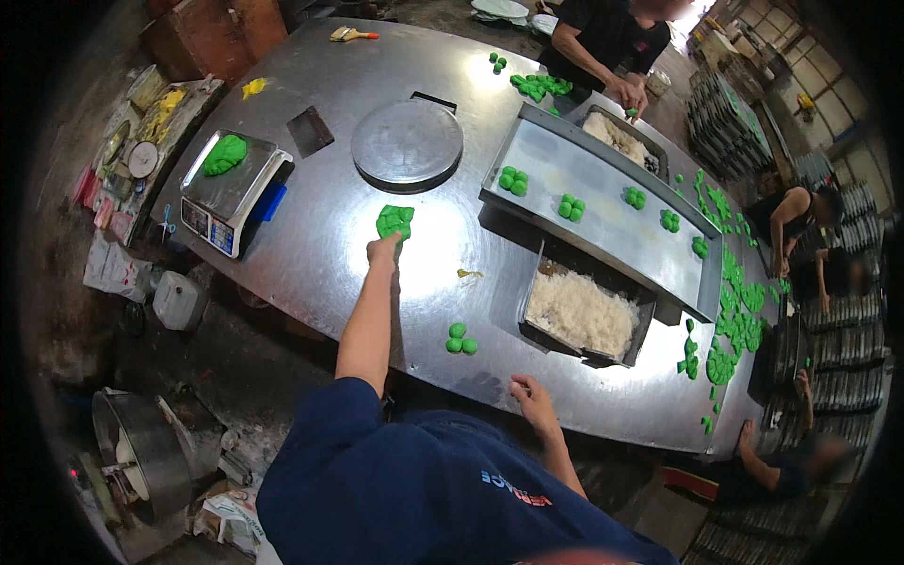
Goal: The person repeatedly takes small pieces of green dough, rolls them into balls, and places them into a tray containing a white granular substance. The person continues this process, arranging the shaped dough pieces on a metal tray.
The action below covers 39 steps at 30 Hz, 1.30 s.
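Dough (394, 219) touched by left hand (382, 250), right hand (536, 405) apart

Bright green, it lies on the metal table (306, 240) near a round metal disc (408, 141). The left fingers meet its near edge; whether they grip is unclear. The right hand, loosely open, appears empty near three green balls (460, 340).

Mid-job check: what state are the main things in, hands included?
Left hand: touching green dough lump
Right hand: fingers loosely curled, nothing visible in it
Green dough lump: irregular, on tabletop
Three green dough balls: grouped on tabletop
Digital scale: loaded with another dough lump
Long metal tray: holding five ball clusters
Nearer metal bin: holding pale shreds
Round metal disc: lying flat
Flat brush: lying on tabletop
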Available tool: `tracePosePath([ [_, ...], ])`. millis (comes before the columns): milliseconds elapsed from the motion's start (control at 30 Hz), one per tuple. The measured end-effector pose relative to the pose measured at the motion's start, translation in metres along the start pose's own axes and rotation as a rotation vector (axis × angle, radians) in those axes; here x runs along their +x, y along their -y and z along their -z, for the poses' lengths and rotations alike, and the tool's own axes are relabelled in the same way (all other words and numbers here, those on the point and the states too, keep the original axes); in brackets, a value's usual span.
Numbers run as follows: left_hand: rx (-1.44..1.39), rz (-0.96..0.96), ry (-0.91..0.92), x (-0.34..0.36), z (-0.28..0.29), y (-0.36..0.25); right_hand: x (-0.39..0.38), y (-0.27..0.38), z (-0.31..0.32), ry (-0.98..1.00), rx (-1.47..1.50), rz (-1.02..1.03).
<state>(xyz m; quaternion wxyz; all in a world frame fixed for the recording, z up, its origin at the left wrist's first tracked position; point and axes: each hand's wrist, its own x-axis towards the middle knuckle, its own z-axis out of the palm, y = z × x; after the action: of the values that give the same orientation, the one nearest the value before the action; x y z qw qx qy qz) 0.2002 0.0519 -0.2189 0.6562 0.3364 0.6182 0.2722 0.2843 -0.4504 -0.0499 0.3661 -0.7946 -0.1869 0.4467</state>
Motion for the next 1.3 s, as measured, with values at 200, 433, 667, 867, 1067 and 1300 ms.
tracePosePath([
  [200, 0.756, -0.287, -0.431, -0.107, -0.091, -0.046, 0.015, 0.013, -0.003, -0.004, -0.001, 0.140],
  [433, 0.209, -0.129, -0.352, -0.092, -0.107, -0.046, 0.016, 0.026, 0.006, -0.108, 0.115, 0.214],
  [667, -0.167, 0.031, 0.337, -0.124, 0.062, 0.039, 0.018, 0.012, -0.030, 0.040, 0.148, 0.091],
  [867, -0.227, 0.318, 0.410, -0.260, 0.172, 0.083, 0.053, 0.040, -0.089, 0.260, 0.136, 0.145],
  [1067, -0.192, 0.053, 0.601, -0.285, 0.157, 0.031, 0.072, 0.094, -0.157, 0.349, 0.156, 0.445],
  [1300, -0.042, -0.321, 0.577, -0.295, 0.138, -0.021, 0.054, 0.149, -0.154, 0.209, 0.403, 0.331],
])
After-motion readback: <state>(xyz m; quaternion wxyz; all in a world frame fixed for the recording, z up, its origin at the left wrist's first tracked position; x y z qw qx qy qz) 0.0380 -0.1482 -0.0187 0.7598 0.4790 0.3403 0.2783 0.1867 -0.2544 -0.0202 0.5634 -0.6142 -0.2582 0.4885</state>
